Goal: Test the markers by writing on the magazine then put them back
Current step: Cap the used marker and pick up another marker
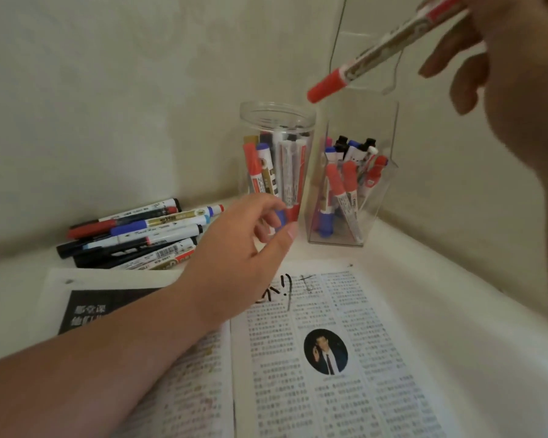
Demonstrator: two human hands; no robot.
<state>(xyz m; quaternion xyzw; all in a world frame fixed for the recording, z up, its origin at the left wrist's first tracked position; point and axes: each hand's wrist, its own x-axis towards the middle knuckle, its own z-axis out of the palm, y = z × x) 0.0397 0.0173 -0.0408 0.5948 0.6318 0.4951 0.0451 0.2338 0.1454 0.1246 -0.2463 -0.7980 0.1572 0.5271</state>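
Note:
My right hand (500, 74) is raised at the upper right and grips a white marker with a red cap (374, 52). Its capped end points down and left, just above the mouth of a round clear jar (277, 115) that holds several markers. My left hand (250, 238) reaches across the open magazine (314, 358), and its fingers and thumb curl round the jar's lower part. Black handwritten strokes (285, 289) sit at the top of the magazine's right page.
A square clear container (377, 191) with several red, blue and black markers stands right of the jar. A loose pile of markers (133, 235) lies on the white table at the left, by the wall. The walls meet in a corner behind the jars.

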